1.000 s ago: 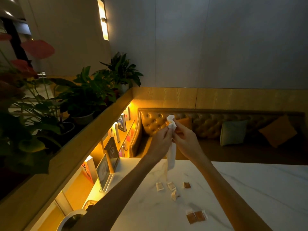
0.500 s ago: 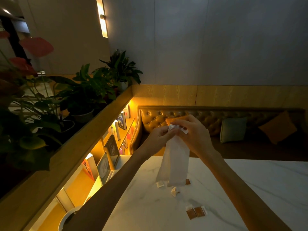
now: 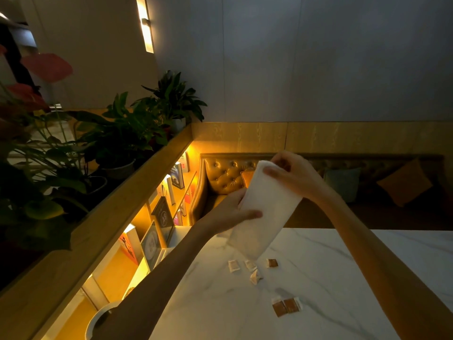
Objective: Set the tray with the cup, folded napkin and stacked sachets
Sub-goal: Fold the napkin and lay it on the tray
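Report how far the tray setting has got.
Done: nothing that shows; no tray is in view. In hand: the left hand and right hand hold the napkin above the table, a long strip, folding unfinished. Left: the sachets lie scattered, unstacked, and what may be the cup sits at the lower left edge, untouched.

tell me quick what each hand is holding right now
Left hand: grips the napkin at its side, thumb across it.
Right hand: pinches the napkin's top end.
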A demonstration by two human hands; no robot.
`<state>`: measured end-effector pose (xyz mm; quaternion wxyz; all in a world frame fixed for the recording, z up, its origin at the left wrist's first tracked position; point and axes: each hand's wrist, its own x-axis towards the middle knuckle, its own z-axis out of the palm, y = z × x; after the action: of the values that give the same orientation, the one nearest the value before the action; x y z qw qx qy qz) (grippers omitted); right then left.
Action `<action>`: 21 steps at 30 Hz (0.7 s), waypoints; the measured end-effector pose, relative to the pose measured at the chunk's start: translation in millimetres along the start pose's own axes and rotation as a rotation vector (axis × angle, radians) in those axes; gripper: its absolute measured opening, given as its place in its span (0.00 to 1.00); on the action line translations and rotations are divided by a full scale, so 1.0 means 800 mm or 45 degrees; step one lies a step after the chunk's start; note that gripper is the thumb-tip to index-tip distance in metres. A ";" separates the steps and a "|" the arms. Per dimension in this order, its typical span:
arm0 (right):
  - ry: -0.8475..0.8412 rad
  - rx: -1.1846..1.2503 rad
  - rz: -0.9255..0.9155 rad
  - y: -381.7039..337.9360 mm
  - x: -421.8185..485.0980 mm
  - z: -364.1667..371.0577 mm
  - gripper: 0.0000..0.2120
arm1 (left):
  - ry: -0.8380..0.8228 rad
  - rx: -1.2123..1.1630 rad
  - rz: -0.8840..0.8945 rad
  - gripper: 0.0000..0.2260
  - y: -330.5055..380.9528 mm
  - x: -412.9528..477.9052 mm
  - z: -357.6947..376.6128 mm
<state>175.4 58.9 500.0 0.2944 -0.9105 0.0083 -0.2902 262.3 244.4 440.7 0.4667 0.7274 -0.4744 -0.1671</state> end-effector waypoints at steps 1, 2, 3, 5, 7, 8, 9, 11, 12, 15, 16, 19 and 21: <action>0.036 0.018 0.037 0.007 0.002 -0.006 0.09 | -0.057 0.019 -0.029 0.23 -0.006 -0.001 0.002; 0.075 0.041 0.078 0.015 0.002 -0.012 0.09 | -0.111 0.025 -0.055 0.23 -0.012 -0.002 0.003; 0.113 0.064 0.122 0.023 0.002 -0.016 0.09 | -0.148 0.039 -0.083 0.23 -0.017 -0.003 0.001; 0.171 0.084 0.202 0.041 -0.004 -0.022 0.10 | -0.163 0.105 -0.135 0.21 -0.021 -0.005 -0.003; 0.199 0.064 0.238 0.058 -0.012 -0.023 0.10 | -0.160 0.203 -0.141 0.18 -0.022 -0.003 -0.010; 0.211 0.056 0.243 0.065 -0.017 -0.022 0.10 | -0.163 0.259 -0.133 0.16 -0.022 -0.002 -0.014; 0.225 0.055 0.252 0.072 -0.022 -0.021 0.10 | -0.160 0.303 -0.133 0.15 -0.020 0.000 -0.017; 0.255 0.065 0.279 0.082 -0.030 -0.019 0.11 | -0.142 0.348 -0.140 0.13 -0.017 0.004 -0.024; 0.266 0.073 0.291 0.085 -0.033 -0.018 0.11 | -0.136 0.355 -0.136 0.13 -0.016 0.006 -0.026; 0.303 0.117 0.304 0.089 -0.038 -0.019 0.12 | -0.048 0.271 -0.143 0.11 -0.015 0.010 -0.026; 0.323 0.133 0.300 0.089 -0.038 -0.019 0.12 | -0.022 0.205 -0.169 0.10 -0.017 0.010 -0.025; 0.409 0.160 0.307 0.086 -0.039 -0.017 0.12 | -0.178 0.074 -0.288 0.15 -0.028 0.004 -0.024; 0.438 0.151 0.309 0.085 -0.041 -0.018 0.12 | -0.264 0.078 -0.318 0.17 -0.038 -0.002 -0.023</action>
<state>151.3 1.2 455.8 0.3745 -0.8209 0.1509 -0.4038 290.4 258.7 424.5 0.3683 0.7735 -0.4309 -0.2835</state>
